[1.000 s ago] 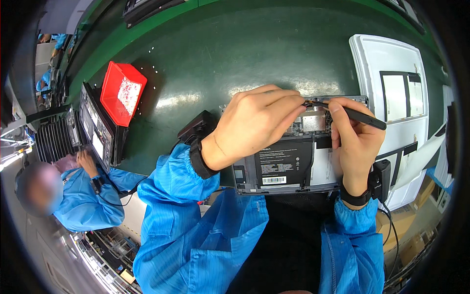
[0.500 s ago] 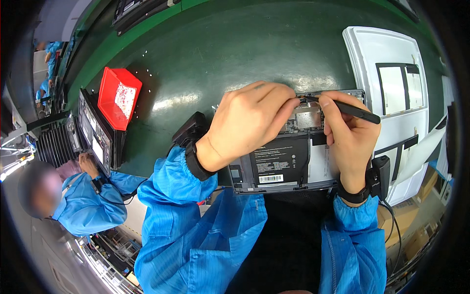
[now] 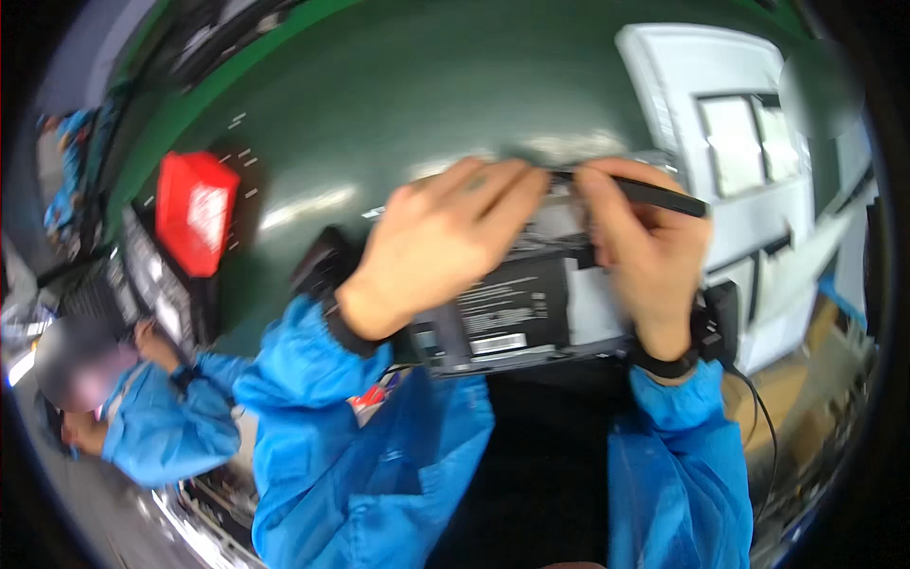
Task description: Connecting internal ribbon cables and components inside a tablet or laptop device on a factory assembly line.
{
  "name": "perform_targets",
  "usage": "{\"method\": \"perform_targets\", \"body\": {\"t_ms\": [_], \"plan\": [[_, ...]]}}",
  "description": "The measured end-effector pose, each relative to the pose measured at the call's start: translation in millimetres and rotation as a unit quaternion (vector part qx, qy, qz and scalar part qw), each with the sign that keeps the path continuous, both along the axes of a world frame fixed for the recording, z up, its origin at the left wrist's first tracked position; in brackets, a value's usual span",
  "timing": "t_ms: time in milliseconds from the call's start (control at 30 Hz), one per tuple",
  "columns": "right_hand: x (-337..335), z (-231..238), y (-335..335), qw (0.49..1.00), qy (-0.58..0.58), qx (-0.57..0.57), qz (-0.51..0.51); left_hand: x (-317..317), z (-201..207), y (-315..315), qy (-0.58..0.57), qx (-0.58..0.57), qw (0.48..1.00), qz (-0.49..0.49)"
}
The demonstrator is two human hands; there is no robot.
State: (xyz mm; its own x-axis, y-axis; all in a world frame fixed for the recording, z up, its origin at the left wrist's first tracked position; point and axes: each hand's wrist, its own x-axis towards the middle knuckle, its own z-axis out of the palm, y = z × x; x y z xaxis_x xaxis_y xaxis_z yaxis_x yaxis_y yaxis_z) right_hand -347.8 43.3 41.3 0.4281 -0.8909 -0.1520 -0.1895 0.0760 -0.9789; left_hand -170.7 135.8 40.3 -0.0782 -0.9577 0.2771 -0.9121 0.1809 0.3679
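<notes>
An opened tablet-like device (image 3: 597, 313) lies in front of me, its black battery (image 3: 512, 308) and part of its circuit board showing. My right hand (image 3: 649, 256) pinches black tweezers (image 3: 664, 197) over the device's far part. The tweezers slant toward the fingertips of my left hand (image 3: 436, 242). Those left fingers are closed together at the board's far edge. Whether something small is between them is hidden. Motion blur smears the tweezers' tip and the board.
A red bin (image 3: 194, 213) with small white bits stands at the left, more bits beside it on the green table (image 3: 379, 95). White trays (image 3: 749, 218) are stacked at the right. At the far left a co-worker in blue (image 3: 171, 417) sits by another opened device (image 3: 156, 275).
The whole view has shifted and blurred, so the device and hands appear farther left. My right hand still grips the tweezers, and both hands stay at the device's far edge.
</notes>
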Motion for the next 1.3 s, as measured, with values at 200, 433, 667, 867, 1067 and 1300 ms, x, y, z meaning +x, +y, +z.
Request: {"method": "perform_targets", "body": {"t_ms": [200, 433, 667, 867, 1067, 1300], "plan": [[8.1, -9.1, 0.0, 0.992, -0.061, -0.110, 0.022, -3.0, 13.6, 14.9, -0.090, -0.005, 0.996, 0.007], [10.5, -6.5, -3.0, 0.995, -0.058, -0.082, 0.007, 2.8, 8.6, 9.4, -0.101, 0.033, 0.994, -0.017], [7.6, -11.6, 1.5, 0.995, -0.018, -0.078, 0.058, 3.0, -5.2, 21.4, -0.062, -0.039, 0.997, 0.003], [2.0, 9.1, 1.7, 1.000, 0.022, -0.001, 0.006, 0.5, -16.1, 19.4, -0.040, -0.101, 0.994, 0.003], [9.0, 2.5, -1.1, 0.998, 0.019, -0.015, 0.057, 4.0, -22.5, 20.2, -0.038, -0.114, 0.993, 0.015], [9.8, 1.8, -2.7, 0.989, 0.062, -0.100, 0.091, 2.4, -19.2, 18.4, -0.027, -0.105, 0.994, 0.021]]}}
